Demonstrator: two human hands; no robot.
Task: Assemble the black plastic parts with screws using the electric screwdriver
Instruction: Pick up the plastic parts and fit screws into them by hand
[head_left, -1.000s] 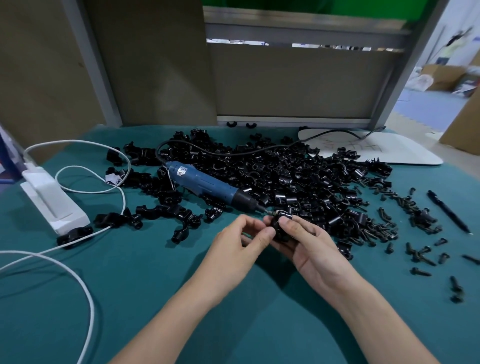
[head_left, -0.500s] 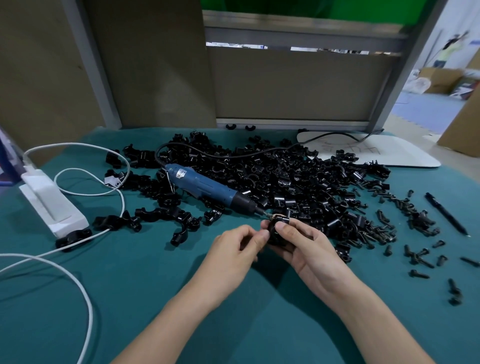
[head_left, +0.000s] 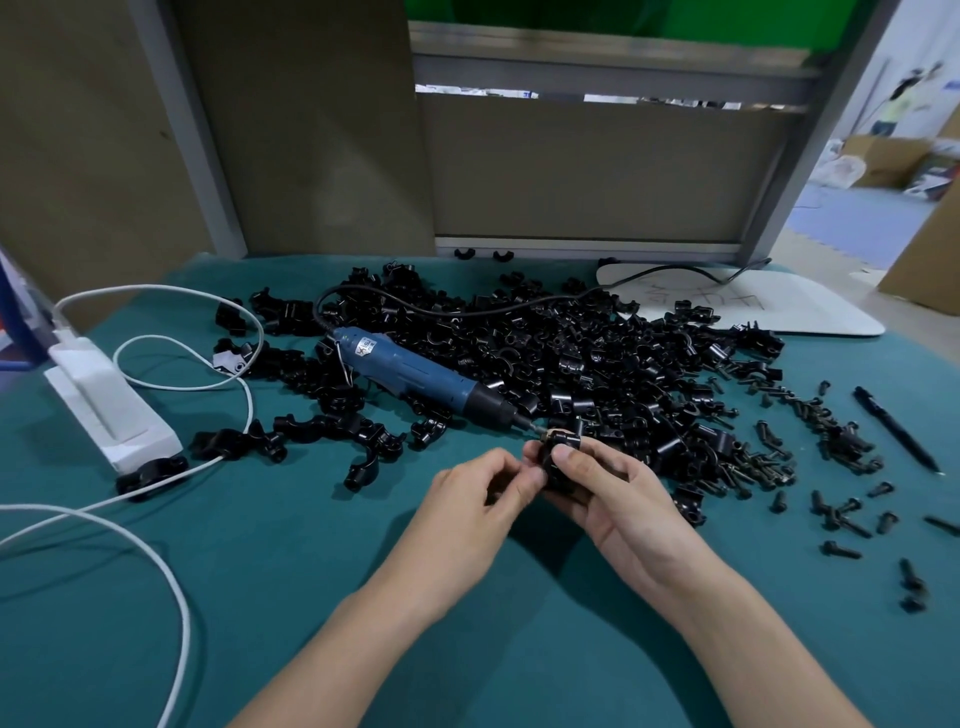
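- Sitting at the left edge of the frame, a white power block (head_left: 111, 415) lies on the teal cloth (head_left: 311, 597), and a white cable (head_left: 179, 597) loops from it down to the lower left.
- Just right of the block, a few joined black clamps (head_left: 332, 434) lie in a curved row at the near left fringe of the heap.
- Left of centre, the electric screwdriver (head_left: 415, 376) lies untouched on the cloth. Its body is blue, its collar is black, and its bit points toward lower right, ending just beside the held part. Its black cord curls away over the heap.
- Below centre, the left hand (head_left: 467, 499) has its fingers curled, and thumb and forefinger pinch at the left side of the black plastic part (head_left: 558, 457). Whether a screw sits between them cannot be told.
- The part is small, glossy and blocky, held just above the cloth at the near edge of the heap.
- The right hand (head_left: 618, 499) grips the part from the right, with the thumb laid across its top and the fingers wrapped beneath.
- Behind both hands, the pile of black plastic parts (head_left: 597, 364) spreads across the middle of the frame.
- At upper right, a white board (head_left: 753, 306) lies flat behind the pile.
- At right, loose black screws (head_left: 841, 514) lie scattered, with a black pen (head_left: 896, 428) lying diagonally among them.
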